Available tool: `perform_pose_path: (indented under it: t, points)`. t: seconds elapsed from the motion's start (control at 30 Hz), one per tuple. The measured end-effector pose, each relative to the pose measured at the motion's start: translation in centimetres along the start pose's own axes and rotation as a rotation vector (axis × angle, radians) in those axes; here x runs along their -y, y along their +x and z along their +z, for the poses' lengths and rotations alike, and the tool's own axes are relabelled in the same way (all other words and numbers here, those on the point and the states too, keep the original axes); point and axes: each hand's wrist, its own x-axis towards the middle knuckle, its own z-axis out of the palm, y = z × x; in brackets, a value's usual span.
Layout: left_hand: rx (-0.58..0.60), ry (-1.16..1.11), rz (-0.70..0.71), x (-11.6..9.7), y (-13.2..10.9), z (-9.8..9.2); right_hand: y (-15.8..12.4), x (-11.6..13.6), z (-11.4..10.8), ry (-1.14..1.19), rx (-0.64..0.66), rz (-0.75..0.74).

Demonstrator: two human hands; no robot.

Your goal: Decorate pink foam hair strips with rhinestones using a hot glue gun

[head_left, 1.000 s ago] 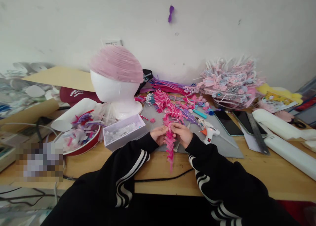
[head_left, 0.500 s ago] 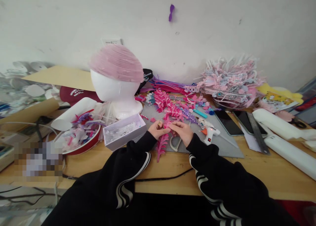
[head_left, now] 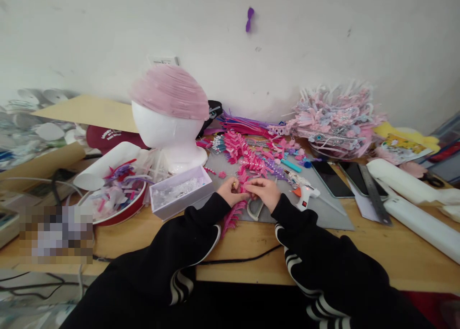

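Both hands (head_left: 229, 193) (head_left: 265, 193); grip pinching pink strip (head_left: 233, 217); cable (head_left: 230, 262) crosses gap to front table edge (head_left: 247, 277)

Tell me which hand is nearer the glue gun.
Right. The right hand is left of the glue gun; the left hand is farther off, on the right hand's far side.

The near table edge (head_left: 247, 274) offers passage; a glue gun (head_left: 307, 194) blocks rightward.

Both forearms (head_left: 203, 218) angle inward, the left hand (head_left: 228, 192) and right hand (head_left: 265, 192) close together, fingers (head_left: 255, 184) bent.
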Motion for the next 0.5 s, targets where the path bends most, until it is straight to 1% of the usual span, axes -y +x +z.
perform_pose_path:
  t: [0.17,0.33,0.4,0.5]
  points:
    - [0.009,0.034,0.022,-0.2,-0.3,0.3,0.1,0.1,-0.2,-0.033,-0.017,-0.004]
    - [0.004,0.073,0.016,0.0,-0.4,0.3,0.1,0.0,-0.3,-0.154,-0.081,-0.047]
    - [-0.021,0.074,0.028,0.4,-0.1,0.1,0.2,0.0,-0.3,-0.128,-0.075,-0.028]
    - [-0.047,0.045,0.039,0.9,0.3,-0.2,0.3,-0.1,-0.3,0.000,-0.028,0.016]
